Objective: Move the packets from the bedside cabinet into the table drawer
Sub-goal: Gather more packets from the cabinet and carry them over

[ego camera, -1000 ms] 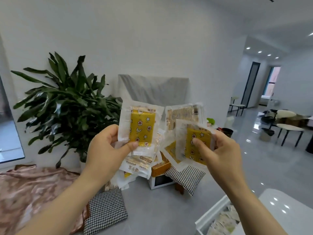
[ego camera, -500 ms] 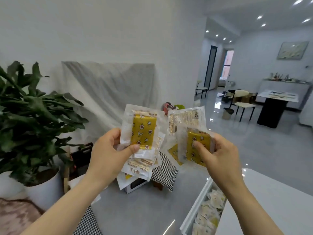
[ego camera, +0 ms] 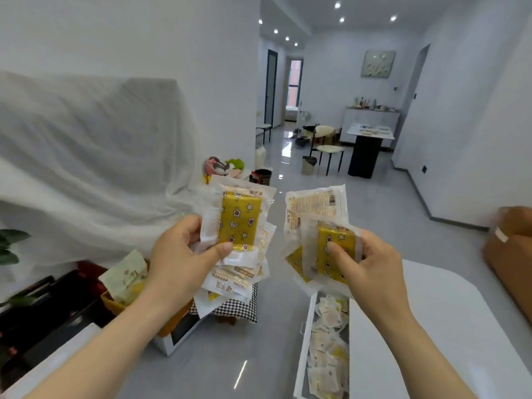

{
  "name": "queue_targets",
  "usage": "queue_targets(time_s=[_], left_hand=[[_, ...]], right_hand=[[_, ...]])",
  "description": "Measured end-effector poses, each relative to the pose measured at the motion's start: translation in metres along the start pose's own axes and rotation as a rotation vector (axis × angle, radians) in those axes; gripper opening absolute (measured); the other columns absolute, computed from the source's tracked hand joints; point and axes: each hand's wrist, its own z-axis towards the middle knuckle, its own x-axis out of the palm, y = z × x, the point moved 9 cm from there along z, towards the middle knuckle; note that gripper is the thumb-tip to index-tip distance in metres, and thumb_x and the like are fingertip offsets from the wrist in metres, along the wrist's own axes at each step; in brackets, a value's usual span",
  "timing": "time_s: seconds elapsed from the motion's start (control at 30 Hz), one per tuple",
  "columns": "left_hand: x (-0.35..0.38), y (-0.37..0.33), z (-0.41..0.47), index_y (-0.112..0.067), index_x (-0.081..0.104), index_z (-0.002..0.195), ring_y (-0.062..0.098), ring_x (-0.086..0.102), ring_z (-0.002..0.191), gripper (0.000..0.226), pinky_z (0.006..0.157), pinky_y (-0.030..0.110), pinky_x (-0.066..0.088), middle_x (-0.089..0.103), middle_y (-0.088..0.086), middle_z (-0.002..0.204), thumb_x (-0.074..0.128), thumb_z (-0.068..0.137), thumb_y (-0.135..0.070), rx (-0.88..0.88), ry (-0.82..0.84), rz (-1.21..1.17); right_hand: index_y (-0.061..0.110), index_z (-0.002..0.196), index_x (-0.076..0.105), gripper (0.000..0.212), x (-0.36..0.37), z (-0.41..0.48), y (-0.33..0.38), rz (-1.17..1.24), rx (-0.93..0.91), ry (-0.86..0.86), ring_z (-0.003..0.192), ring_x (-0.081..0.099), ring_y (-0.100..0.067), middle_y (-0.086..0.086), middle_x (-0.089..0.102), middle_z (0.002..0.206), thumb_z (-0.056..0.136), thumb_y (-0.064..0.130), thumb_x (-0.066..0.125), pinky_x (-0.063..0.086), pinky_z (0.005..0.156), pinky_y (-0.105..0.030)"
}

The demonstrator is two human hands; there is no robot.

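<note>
My left hand [ego camera: 178,263] grips a fanned stack of clear packets [ego camera: 240,223] with yellow star-printed contents, thumb pressed on the front one. My right hand [ego camera: 371,269] pinches a second bunch of the same packets [ego camera: 316,208], held upright in front of me. Both bunches are in the air, apart from each other. Below my right hand the white table's drawer [ego camera: 303,341] stands pulled out, holding several similar packets [ego camera: 328,349]. The white table top [ego camera: 431,326] lies to the drawer's right.
A cardboard box [ego camera: 509,254] sits at the table's far right. On the floor at left are a houndstooth cushion [ego camera: 239,309], an orange basket [ego camera: 115,303] and a white box [ego camera: 175,338]. A sheet-covered piece of furniture [ego camera: 86,156] stands at left; chairs and a dark table stand far back.
The view has swung right: the plant has left the frame, and the table and open drawer now lie nearer below my hands. Both hands keep their packets, now a little further apart.
</note>
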Motion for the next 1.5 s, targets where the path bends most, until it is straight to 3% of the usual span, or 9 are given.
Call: queue_targets(time_s=[0.13,0.27,0.4,0.57,0.67,0.77,1.0,1.37,1.5], left_hand=[[0.021,0.023,0.041,-0.027,0.067,0.093,-0.002,0.067,0.081,0.027,0.069,0.019,0.053,0.073,-0.013,0.088,0.080,0.072,-0.017,0.015,0.106,-0.034],[0.057,0.046,0.073,-0.024,0.068,0.095,0.007,0.069,0.086,0.027,0.076,0.035,0.057,0.074,-0.009,0.090,0.080,0.072,-0.015,-0.011,0.215,-0.097],[0.105,0.054,0.110,-0.032,0.065,0.090,-0.007,0.065,0.080,0.026,0.063,0.010,0.047,0.070,-0.017,0.086,0.079,0.073,-0.017,0.047,0.313,-0.068],[0.173,0.077,0.153,-0.025,0.064,0.098,0.000,0.065,0.085,0.028,0.072,0.022,0.053,0.068,-0.018,0.093,0.078,0.074,-0.019,0.043,0.440,-0.043],[0.211,0.088,0.176,-0.026,0.062,0.099,-0.003,0.062,0.082,0.028,0.067,0.017,0.051,0.065,-0.020,0.090,0.077,0.075,-0.019,0.032,0.518,-0.013],[0.244,0.104,0.197,-0.027,0.061,0.098,-0.005,0.061,0.081,0.028,0.063,0.012,0.048,0.063,-0.022,0.090,0.076,0.076,-0.021,0.021,0.581,-0.008],[0.304,0.153,0.245,-0.033,0.060,0.090,0.001,0.065,0.082,0.024,0.061,0.018,0.051,0.067,-0.017,0.091,0.076,0.077,-0.021,-0.046,0.766,-0.004],[0.386,0.205,0.308,-0.029,0.061,0.094,-0.003,0.061,0.081,0.025,0.059,0.015,0.044,0.064,-0.018,0.088,0.076,0.076,-0.019,0.056,1.123,0.039],[0.424,0.214,0.303,-0.025,0.062,0.097,0.004,0.063,0.081,0.026,0.063,0.019,0.048,0.066,-0.012,0.089,0.077,0.076,-0.018,0.063,1.241,0.057]], right_hand=[[0.028,0.084,0.066,0.003,0.013,0.004,-0.017,-0.094,0.067,-0.055,0.076,0.062,-0.007,0.012,0.067,0.075,0.086,0.026,0.068,0.056,0.061,-0.024],[0.022,0.087,0.068,0.007,0.016,0.011,-0.041,-0.197,0.134,-0.092,0.077,0.063,-0.003,0.014,0.067,0.077,0.086,0.028,0.067,0.056,0.060,-0.020],[0.016,0.087,0.070,0.012,0.013,0.025,-0.080,-0.271,0.199,-0.159,0.076,0.064,-0.007,0.010,0.068,0.077,0.086,0.027,0.067,0.056,0.059,-0.027],[0.021,0.092,0.070,0.008,0.017,0.048,-0.135,-0.287,0.282,-0.216,0.080,0.062,0.003,0.022,0.065,0.079,0.086,0.026,0.066,0.054,0.059,-0.017],[0.023,0.094,0.069,0.010,0.018,0.060,-0.167,-0.304,0.363,-0.239,0.076,0.064,0.000,0.023,0.063,0.079,0.087,0.028,0.066,0.055,0.059,-0.017],[0.021,0.094,0.069,0.011,0.021,0.069,-0.194,-0.332,0.425,-0.258,0.074,0.065,-0.006,0.019,0.064,0.079,0.087,0.028,0.066,0.058,0.062,-0.024],[0.017,0.089,0.068,0.008,0.042,0.070,-0.243,-0.427,0.614,-0.295,0.069,0.063,-0.013,0.004,0.068,0.075,0.086,0.024,0.066,0.056,0.064,-0.044],[0.017,0.093,0.068,0.010,0.102,0.033,-0.273,-0.551,1.014,-0.505,0.073,0.064,-0.018,0.001,0.069,0.078,0.087,0.024,0.065,0.055,0.069,-0.045],[0.024,0.094,0.068,0.007,0.107,0.007,-0.280,-0.604,1.131,-0.532,0.072,0.063,-0.010,0.008,0.068,0.078,0.087,0.025,0.064,0.055,0.066,-0.039]])
